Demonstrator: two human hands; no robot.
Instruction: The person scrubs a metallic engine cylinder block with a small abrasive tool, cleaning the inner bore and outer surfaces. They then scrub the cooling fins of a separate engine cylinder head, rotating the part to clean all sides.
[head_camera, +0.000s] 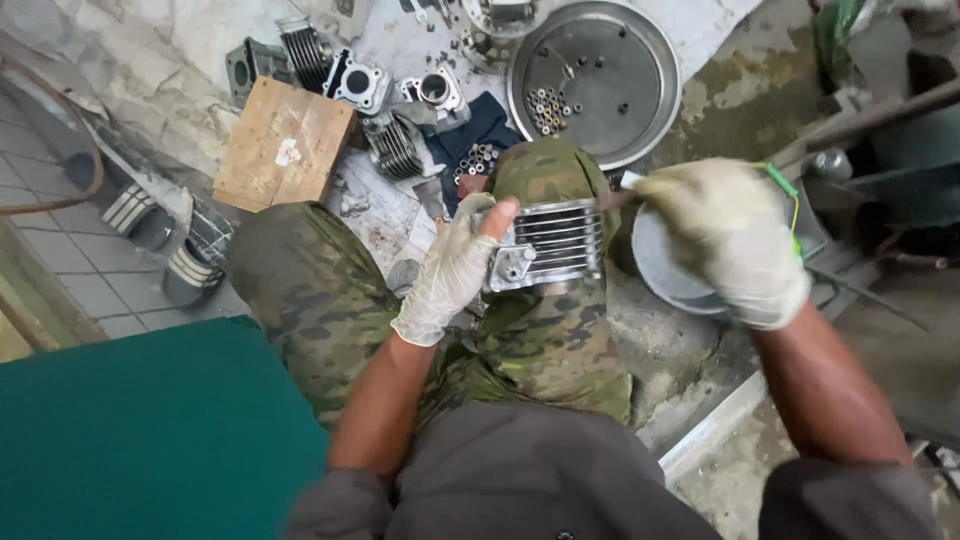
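Observation:
My left hand (448, 272), in a worn white glove with one fingertip torn through, grips a finned grey metal engine cylinder (548, 243) resting on my knee in camouflage trousers (540, 330). My right hand (728, 240), also gloved, is closed on a thin tool (618, 199) whose tip touches the cylinder's upper right edge. The tool's handle is hidden inside the glove.
A round metal pan (640, 60) with several nuts lies ahead on the floor. More finned cylinders (392, 145) and engine parts lie around a dark cloth (480, 130). A wooden block (283, 145) sits at left, a green surface (150, 430) at lower left, sandals (190, 270) nearby.

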